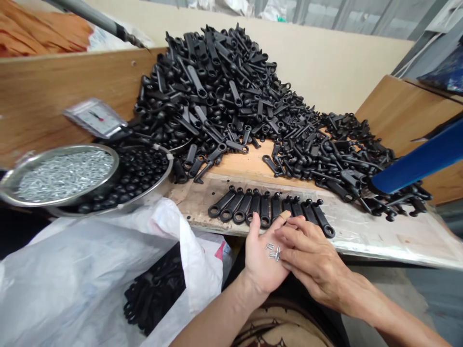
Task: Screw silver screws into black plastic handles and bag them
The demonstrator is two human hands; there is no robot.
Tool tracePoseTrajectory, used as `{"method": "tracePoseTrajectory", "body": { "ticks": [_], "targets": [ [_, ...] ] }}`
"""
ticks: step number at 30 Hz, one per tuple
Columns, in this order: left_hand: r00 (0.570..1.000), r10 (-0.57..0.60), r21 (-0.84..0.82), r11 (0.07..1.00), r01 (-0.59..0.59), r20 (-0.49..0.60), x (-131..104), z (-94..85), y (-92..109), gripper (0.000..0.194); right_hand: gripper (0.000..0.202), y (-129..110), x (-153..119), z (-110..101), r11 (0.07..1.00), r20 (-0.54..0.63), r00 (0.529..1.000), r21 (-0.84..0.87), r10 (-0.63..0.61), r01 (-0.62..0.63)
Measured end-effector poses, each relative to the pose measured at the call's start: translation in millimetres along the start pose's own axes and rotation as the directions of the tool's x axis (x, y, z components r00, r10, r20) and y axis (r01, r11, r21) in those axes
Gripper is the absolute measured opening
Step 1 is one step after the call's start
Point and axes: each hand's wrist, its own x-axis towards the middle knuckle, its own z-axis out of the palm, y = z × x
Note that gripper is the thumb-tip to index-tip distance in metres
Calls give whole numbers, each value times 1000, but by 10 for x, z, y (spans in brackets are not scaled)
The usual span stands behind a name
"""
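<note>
My left hand (264,265) is palm up with its fingers apart, and several small silver screws (275,253) lie loose on the palm. Over it, my right hand (314,260) reaches in from the right, its fingers bent and close together at the screws; its fingertips are partly hidden. Just beyond both hands, a row of black handles (240,206) lies side by side along the front of the bench (195,197), ring ends toward me and round knobs away. My fingers cover part of the row.
A large heap of black handles (217,82) fills the back. At the left stand a bowl of silver screws (65,173) and a bowl of black balls (133,176), above a white sack (90,270). A blue cylinder (423,156) juts in from the right.
</note>
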Motion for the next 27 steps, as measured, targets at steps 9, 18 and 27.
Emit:
{"method": "tracePoseTrajectory", "body": {
  "ticks": [9,18,27],
  "targets": [
    [998,-46,-78,996,50,44,-20,14,5,56,24,8,78,47,998,28,999,-54,-34,35],
    [994,25,-166,986,-7,106,-57,20,283,54,18,216,430,-51,1000,13,1000,22,-8,8],
    [994,34,-173,985,-16,104,-126,-16,493,62,19,885,910,64,973,-57,977,-88,208,-212]
  ]
}}
